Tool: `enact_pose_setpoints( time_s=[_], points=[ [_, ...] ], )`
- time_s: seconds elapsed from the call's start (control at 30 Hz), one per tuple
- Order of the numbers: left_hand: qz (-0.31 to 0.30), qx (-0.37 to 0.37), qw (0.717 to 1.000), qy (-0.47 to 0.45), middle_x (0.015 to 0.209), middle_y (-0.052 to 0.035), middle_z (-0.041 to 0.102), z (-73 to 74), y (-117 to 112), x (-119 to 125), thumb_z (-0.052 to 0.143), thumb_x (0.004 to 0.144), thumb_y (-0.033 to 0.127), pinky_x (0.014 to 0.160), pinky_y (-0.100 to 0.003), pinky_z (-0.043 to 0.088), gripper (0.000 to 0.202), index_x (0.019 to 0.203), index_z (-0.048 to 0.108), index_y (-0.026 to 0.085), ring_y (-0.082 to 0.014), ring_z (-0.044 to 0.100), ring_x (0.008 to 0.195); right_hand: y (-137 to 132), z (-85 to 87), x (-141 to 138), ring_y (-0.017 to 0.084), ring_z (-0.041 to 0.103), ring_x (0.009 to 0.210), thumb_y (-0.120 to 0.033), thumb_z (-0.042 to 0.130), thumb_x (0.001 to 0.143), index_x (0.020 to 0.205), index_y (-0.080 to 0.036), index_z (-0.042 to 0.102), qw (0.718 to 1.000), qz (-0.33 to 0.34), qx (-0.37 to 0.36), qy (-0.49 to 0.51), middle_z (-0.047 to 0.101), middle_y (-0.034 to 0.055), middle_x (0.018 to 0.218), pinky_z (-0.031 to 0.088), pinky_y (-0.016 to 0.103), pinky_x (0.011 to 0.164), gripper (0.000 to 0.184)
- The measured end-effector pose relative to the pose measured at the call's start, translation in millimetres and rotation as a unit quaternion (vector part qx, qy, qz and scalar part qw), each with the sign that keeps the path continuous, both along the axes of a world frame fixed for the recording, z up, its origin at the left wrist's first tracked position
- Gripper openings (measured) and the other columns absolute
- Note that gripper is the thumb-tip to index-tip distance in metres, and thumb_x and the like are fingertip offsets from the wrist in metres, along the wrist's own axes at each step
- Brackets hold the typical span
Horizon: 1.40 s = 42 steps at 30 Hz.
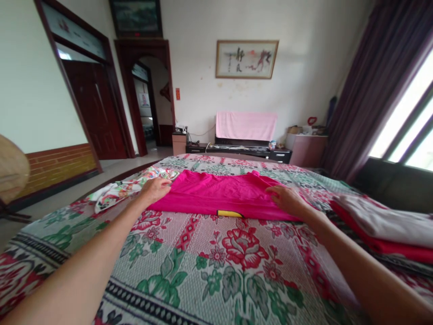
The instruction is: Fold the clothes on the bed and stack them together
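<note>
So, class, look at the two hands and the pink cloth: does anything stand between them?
Nothing visible does. The left hand and right hand have their fingers on the pink cloth at opposite sides. The white printed cloth lies beside the left hand, not in between.

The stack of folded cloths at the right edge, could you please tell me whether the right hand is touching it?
No, the right hand is on the magenta garment, to the left of the stack.
</note>
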<state>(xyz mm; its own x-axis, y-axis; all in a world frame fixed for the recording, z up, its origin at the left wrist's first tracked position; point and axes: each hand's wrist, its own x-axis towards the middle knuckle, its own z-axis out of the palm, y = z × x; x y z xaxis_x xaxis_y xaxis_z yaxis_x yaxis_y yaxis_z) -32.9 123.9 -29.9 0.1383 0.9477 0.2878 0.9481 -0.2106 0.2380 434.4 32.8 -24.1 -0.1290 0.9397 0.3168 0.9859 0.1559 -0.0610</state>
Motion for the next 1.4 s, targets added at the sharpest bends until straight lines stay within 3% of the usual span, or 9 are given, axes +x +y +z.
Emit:
enact_pose_setpoints(
  time_s=[0.13, 0.3, 0.5, 0.87, 0.97, 1.03, 1.13, 1.27, 1.4],
  points=[
    [-0.11, 0.02, 0.993, 0.049, 0.134, -0.0078, 0.058, -17.4, -2.3, 21.5, 0.045, 0.082, 0.048, 0.107, -0.031, 0.036, 0.055, 0.126, 0.06, 0.018, -0.0227, 0.051, 0.125, 8.2, -26.4, -19.1, 0.021, 0.061, 0.103, -0.022, 0.045, 0.089, 0.113, -0.018, 0.065, 1.0, 0.02, 0.007, -0.004, 0.068, 0.0107, 0.111, 0.043, 0.028, 0.089, 0.032],
    [-0.081, -0.094, 0.987, 0.105, 0.153, -0.0162, 0.032, -33.7, -4.6, 30.0, 0.034, 0.086, 0.058, 0.115, -0.037, 0.023, 0.075, 0.142, 0.042, 0.009, -0.0269, 0.028, 0.142, 7.9, -34.1, -22.5, 0.019, 0.061, 0.091, -0.022, 0.046, 0.089, 0.098, -0.016, 0.068, 1.0, -0.022, 0.011, 0.008, 0.067, 0.0099, 0.098, 0.042, 0.025, 0.081, 0.026],
    [-0.071, -0.115, 0.983, 0.126, 0.156, -0.0142, 0.023, -36.1, -4.4, 28.8, 0.028, 0.087, 0.061, 0.116, -0.042, 0.019, 0.077, 0.147, 0.034, 0.013, -0.0268, 0.021, 0.145, 13.0, -38.3, -23.9, 0.018, 0.06, 0.087, -0.024, 0.043, 0.09, 0.091, -0.015, 0.068, 0.997, -0.062, 0.03, 0.03, 0.065, 0.0095, 0.094, 0.041, 0.025, 0.075, 0.027],
    [-0.083, -0.073, 0.99, 0.092, 0.152, -0.0153, 0.035, -47.7, 6.2, 25.5, 0.033, 0.081, 0.062, 0.114, -0.038, 0.023, 0.082, 0.144, 0.038, 0.011, -0.0265, 0.032, 0.14, 2.7, -45.8, -29.3, 0.019, 0.059, 0.096, -0.018, 0.045, 0.087, 0.099, -0.016, 0.07, 0.995, -0.072, 0.044, 0.061, 0.066, 0.0101, 0.101, 0.042, 0.025, 0.085, 0.028],
    [-0.075, -0.045, 0.994, 0.07, 0.15, -0.0162, 0.037, -41.3, 5.0, 29.5, 0.041, 0.078, 0.06, 0.112, -0.037, 0.027, 0.08, 0.141, 0.042, 0.011, -0.0282, 0.036, 0.137, 0.7, -43.9, -30.1, 0.019, 0.059, 0.097, -0.017, 0.047, 0.085, 0.103, -0.016, 0.069, 0.991, -0.075, 0.065, 0.09, 0.066, 0.0103, 0.104, 0.042, 0.026, 0.087, 0.028],
    [-0.095, -0.012, 0.994, 0.059, 0.144, -0.0147, 0.046, -31.0, 2.2, 32.0, 0.047, 0.074, 0.056, 0.109, -0.037, 0.031, 0.072, 0.132, 0.052, 0.014, -0.0287, 0.043, 0.131, -2.0, -37.4, -26.1, 0.019, 0.059, 0.098, -0.015, 0.05, 0.082, 0.1, -0.017, 0.069, 0.989, -0.056, 0.084, 0.106, 0.066, 0.0093, 0.106, 0.042, 0.027, 0.089, 0.026],
    [-0.152, -0.039, 0.986, 0.057, 0.114, -0.0095, 0.065, -11.8, -1.6, 29.7, 0.054, 0.069, 0.055, 0.095, -0.036, 0.041, 0.051, 0.105, 0.067, 0.02, -0.0268, 0.058, 0.107, -11.5, -17.3, -12.9, 0.016, 0.06, 0.088, -0.018, 0.058, 0.077, 0.088, -0.018, 0.07, 0.993, 0.02, -0.001, 0.117, 0.069, 0.0049, 0.094, 0.044, 0.025, 0.081, 0.016],
    [-0.186, -0.192, 0.961, 0.072, 0.082, -0.0017, 0.067, 4.4, -4.2, 15.8, 0.061, 0.061, 0.043, 0.07, -0.028, 0.044, 0.033, 0.087, 0.067, 0.022, -0.0208, 0.061, 0.079, -30.6, 13.7, 5.1, 0.011, 0.052, 0.061, -0.022, 0.066, 0.07, 0.079, -0.017, 0.069, 0.961, 0.056, -0.261, 0.075, 0.064, -0.0018, 0.069, 0.038, 0.022, 0.057, 0.01],
    [-0.149, -0.201, 0.962, 0.112, 0.075, 0.0018, 0.064, 8.8, -13.4, 10.2, 0.055, 0.052, 0.02, 0.062, -0.025, 0.04, 0.037, 0.087, 0.066, 0.022, -0.0181, 0.058, 0.073, -39.1, 22.1, 7.2, 0.01, 0.048, 0.059, -0.015, 0.067, 0.064, 0.078, -0.018, 0.068, 0.959, 0.036, -0.282, -0.003, 0.062, -0.0028, 0.069, 0.034, 0.022, 0.054, 0.015]
  ],
)
